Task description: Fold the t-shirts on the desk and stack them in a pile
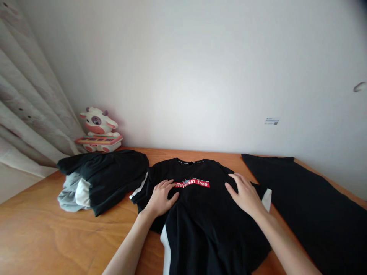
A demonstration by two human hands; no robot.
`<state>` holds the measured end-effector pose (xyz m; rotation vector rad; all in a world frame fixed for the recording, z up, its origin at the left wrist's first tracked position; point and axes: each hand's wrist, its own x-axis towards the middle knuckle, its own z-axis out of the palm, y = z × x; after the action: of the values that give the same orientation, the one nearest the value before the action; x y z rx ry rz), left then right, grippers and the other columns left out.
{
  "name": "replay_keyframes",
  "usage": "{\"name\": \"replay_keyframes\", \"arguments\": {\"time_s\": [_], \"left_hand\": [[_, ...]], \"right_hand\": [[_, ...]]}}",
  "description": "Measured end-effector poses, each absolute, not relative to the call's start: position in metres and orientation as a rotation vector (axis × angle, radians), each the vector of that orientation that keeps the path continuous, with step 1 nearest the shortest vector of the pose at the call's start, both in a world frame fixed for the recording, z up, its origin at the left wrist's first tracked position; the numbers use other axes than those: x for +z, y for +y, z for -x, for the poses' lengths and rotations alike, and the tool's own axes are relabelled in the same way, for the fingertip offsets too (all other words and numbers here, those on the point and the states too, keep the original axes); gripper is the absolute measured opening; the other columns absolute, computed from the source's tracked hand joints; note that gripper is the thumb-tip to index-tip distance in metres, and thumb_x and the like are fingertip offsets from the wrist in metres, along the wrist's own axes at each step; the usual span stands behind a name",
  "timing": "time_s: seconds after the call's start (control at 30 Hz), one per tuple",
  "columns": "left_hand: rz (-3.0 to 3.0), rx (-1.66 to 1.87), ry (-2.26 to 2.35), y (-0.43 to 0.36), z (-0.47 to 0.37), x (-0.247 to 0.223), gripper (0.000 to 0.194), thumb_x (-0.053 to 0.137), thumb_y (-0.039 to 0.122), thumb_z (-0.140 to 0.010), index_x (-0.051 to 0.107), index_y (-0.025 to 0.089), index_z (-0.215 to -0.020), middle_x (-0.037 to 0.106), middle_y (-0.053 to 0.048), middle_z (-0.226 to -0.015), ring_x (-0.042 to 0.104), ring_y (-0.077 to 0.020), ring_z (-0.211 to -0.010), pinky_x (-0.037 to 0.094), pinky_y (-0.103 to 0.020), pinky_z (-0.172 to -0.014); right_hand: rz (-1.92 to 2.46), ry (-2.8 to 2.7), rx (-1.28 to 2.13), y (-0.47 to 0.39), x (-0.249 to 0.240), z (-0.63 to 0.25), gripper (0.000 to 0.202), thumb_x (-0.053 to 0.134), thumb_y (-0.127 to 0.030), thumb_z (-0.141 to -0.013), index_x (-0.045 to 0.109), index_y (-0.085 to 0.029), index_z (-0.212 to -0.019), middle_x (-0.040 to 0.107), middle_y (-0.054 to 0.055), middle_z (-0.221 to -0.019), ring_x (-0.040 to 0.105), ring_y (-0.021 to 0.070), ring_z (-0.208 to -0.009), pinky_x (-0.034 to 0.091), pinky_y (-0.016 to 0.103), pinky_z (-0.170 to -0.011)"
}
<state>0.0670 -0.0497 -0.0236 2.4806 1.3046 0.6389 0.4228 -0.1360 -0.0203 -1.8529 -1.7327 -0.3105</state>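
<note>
A black T-shirt [206, 206] lies front up on the wooden table, its collar toward the wall. Across its chest runs a red strip printed "Remain free". White bands show at both sleeves. My left hand [162, 198] rests on the shirt's left chest, beside the print, with thumb and fingers apart. On the opposite side, my right hand [243, 191] is over the shirt near the right sleeve, its fingers spread. Neither hand grips the cloth. The lower part of the shirt is rumpled, with a white stripe along its left edge.
A heap of black, grey and white clothes [114, 175] lies on the left. Behind it stands a toy cow with a keyboard [99, 131]. Flat black cloth [309, 206] covers the table's right side. A curtain [25, 95] hangs at left; a white wall [200, 76] closes off the back.
</note>
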Motion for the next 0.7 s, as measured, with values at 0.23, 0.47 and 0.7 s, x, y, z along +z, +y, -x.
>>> {"name": "replay_keyframes", "arguments": {"time_s": [0.23,0.47,0.7], "left_hand": [[-2.39,0.714,1.524,-0.038,-0.083,-0.025,0.042,0.057,0.039,-0.094,0.067,0.021,-0.13,0.057,-0.014,-0.151,0.05,-0.0324,-0.141,0.037,-0.053,-0.119],[-2.353,0.33,1.557,-0.011,-0.085,-0.025,0.093,0.065,0.077,-0.078,0.051,0.02,-0.151,0.029,-0.02,-0.166,0.024,-0.0407,-0.155,0.017,-0.067,-0.122],[-2.147,0.874,1.478,0.035,-0.081,-0.032,0.045,0.04,0.043,-0.101,0.071,0.022,-0.125,0.069,-0.008,-0.137,0.061,-0.0232,-0.132,0.044,-0.042,-0.116]], "right_hand": [[2.308,-1.797,-0.042,-0.112,-0.044,-0.38,0.065,0.037,-0.054,-0.103,0.041,-0.019,-0.158,0.038,0.02,-0.163,0.03,0.0378,-0.152,0.027,0.064,-0.118],[2.431,-1.78,0.049,-0.096,-0.043,-0.407,0.071,0.033,-0.066,-0.101,0.037,-0.026,-0.16,0.031,0.014,-0.168,0.024,0.0349,-0.155,0.02,0.062,-0.122],[2.455,-1.733,0.061,-0.072,-0.044,-0.431,0.074,0.034,-0.069,-0.099,0.036,-0.027,-0.16,0.029,0.013,-0.168,0.023,0.034,-0.156,0.017,0.061,-0.122]]}}
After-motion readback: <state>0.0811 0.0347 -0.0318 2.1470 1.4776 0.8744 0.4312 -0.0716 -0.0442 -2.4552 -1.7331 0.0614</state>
